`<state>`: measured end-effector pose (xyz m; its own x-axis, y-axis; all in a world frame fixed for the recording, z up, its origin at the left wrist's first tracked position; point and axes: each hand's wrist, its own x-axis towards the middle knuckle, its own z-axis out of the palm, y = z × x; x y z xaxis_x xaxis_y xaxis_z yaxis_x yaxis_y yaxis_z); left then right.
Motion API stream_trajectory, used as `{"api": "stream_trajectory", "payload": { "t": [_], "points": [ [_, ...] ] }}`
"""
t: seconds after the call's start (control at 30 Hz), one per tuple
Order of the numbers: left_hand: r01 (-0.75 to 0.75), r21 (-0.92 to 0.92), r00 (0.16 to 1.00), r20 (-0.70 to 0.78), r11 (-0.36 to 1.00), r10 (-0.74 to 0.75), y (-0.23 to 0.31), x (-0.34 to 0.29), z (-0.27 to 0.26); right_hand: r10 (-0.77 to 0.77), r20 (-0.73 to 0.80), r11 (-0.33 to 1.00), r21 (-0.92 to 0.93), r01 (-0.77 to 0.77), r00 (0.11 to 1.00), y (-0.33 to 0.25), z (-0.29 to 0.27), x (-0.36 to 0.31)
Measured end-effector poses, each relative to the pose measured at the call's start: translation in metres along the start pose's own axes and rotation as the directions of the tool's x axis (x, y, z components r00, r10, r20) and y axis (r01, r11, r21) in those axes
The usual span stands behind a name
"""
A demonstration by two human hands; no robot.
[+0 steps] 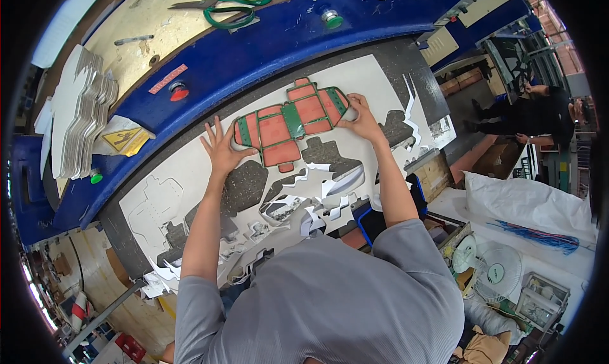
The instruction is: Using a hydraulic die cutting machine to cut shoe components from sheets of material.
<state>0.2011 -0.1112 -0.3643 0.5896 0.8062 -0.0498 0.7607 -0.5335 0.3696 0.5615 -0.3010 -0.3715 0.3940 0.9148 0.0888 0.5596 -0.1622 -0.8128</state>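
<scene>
A flat cutting die (291, 122) with red foam pads and green parts lies on a white card sheet (365, 69). My left hand (223, 151) is at its left end, thumb along the lower edge and the other fingers spread beside it. At the opposite end, my right hand (363, 120) grips the die's edge between thumb and bent fingers. Cut-out openings in the sheet show the dark speckled bed (247, 185) below the die. A carton-shaped outline (154, 202) is cut or creased into the sheet's left part.
Behind the sheet runs the blue press beam (266, 63) with a red button (179, 91) and a green button (332, 19). Scissors (238, 7) and a pen (134, 40) lie on top. Stacked card blanks (79, 117) stand left; white scraps (311, 218) lie near me. Another person (549, 113) stands right.
</scene>
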Motion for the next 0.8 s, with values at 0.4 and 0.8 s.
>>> {"api": "stream_trajectory", "payload": {
  "t": [0.4, 0.8],
  "points": [
    [0.006, -0.023, 1.000, 0.002, 1.000, -0.006, -0.0060, -0.0023, 0.0012, -0.013, 0.015, 1.000, -0.020, 0.013, 1.000, -0.0016, 0.0012, -0.0006],
    [0.017, -0.061, 0.999, -0.033, 0.998, -0.019, -0.0048, -0.0044, -0.0008, -0.044, 0.020, 0.998, -0.041, 0.045, 0.999, -0.0033, 0.0040, 0.0006]
  ]
}}
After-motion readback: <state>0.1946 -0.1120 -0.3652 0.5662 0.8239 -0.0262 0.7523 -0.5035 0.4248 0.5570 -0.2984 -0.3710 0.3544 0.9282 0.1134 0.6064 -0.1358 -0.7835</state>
